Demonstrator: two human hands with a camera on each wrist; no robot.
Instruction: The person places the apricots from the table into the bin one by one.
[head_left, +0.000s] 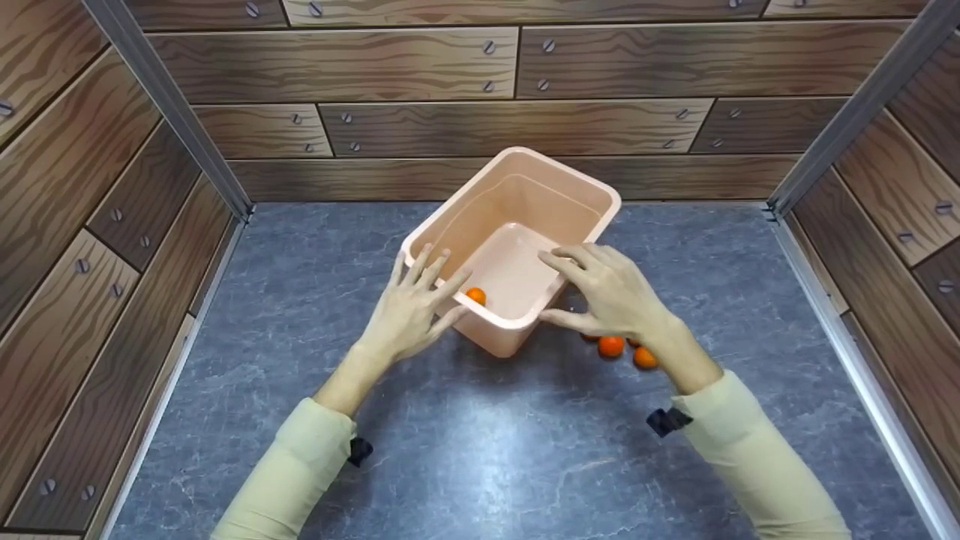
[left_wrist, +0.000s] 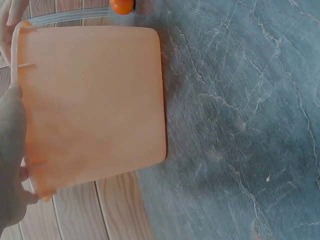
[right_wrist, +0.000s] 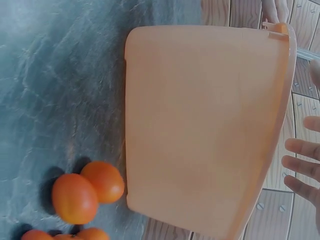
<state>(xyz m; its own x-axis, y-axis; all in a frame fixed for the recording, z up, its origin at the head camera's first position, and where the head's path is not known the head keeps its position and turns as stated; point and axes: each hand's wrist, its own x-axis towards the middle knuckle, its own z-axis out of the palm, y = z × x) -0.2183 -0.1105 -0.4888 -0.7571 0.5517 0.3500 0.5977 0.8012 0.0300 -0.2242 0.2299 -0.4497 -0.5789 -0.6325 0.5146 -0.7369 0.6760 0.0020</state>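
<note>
A peach-coloured plastic bin point(head_left: 484, 334) stands upright on the grey marbled surface, turned at an angle. One small orange-red tomato point(head_left: 475, 296) lies inside it, by the near wall. My left hand point(head_left: 405, 315) is at the near-left rim, its fingers spread and straight across the edge. On the right side, my right hand point(head_left: 611, 289) hovers by the rim, thumb and fingers apart. The right wrist view shows its fingers point(right_wrist: 302, 165) clear of the bin wall point(right_wrist: 200, 125). Several tomatoes point(right_wrist: 75, 198) lie on the surface beside the bin, partly hidden under my right hand in the head view.
Wood-plank-patterned walls point(head_left: 420, 64) enclose the surface point(head_left: 480, 465) at the back and both sides. Metal strips point(head_left: 855, 352) run along the side edges, with metal posts at the back corners.
</note>
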